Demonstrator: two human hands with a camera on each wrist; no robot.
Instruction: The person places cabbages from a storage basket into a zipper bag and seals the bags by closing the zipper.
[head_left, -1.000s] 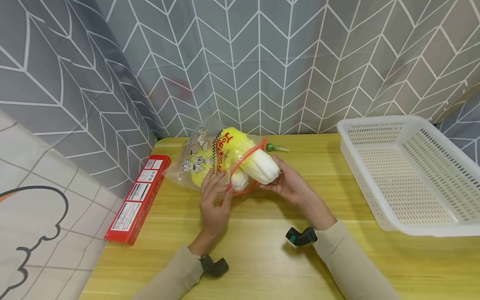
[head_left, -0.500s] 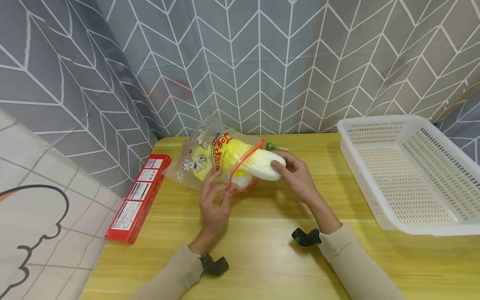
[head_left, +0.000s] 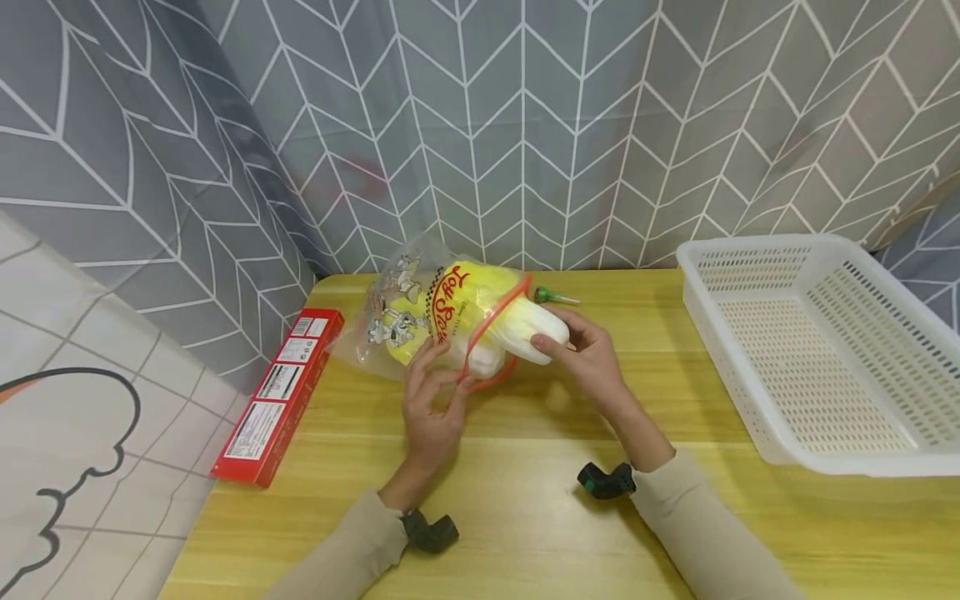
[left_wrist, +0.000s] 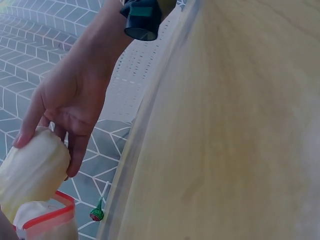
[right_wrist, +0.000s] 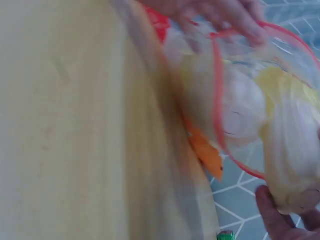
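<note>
left grip [head_left: 431, 408] pinching bag [head_left: 420, 312] rim, right grip [head_left: 588, 358] clasping cabbage [head_left: 536, 329]

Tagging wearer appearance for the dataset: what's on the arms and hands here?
Both hands are bare: left hand, right hand. Long beige sleeves cover both forearms. Each wrist carries a small black angled camera unit; the right one shows a green face.

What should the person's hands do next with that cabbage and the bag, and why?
Probably the right hand should push the cabbage a little deeper into the plastic bag. Its white end still sticks out past the red rim, which the left hand pinches open, so the opening looks ready to take more of it.
</note>
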